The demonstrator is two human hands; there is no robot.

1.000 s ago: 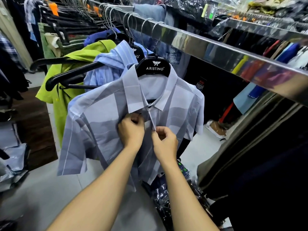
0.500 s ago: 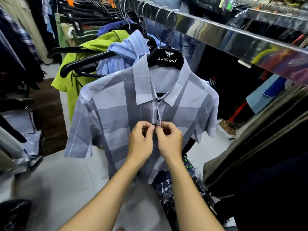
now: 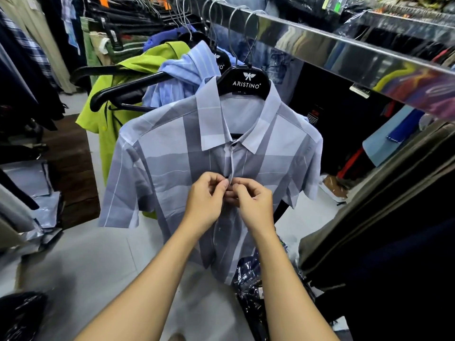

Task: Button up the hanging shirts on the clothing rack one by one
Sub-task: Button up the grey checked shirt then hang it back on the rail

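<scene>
Fingers [image 3: 222, 184] of both hands pinching shirt [image 3: 172, 173] front edges together below collar [image 3: 209, 119], lining up button with hole.

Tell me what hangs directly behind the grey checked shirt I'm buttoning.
Behind the grey checked shirt hangs a light blue striped shirt, then a lime green shirt. Their fronts are covered, so their buttons cannot be seen.

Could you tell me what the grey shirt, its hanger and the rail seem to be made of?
Grey shirt: thin woven cloth, probably cotton; matte, creased.
Hanger: likely black plastic, smooth with printed lettering, wire hook.
Rail: polished metal, mirroring the clothes.
</scene>
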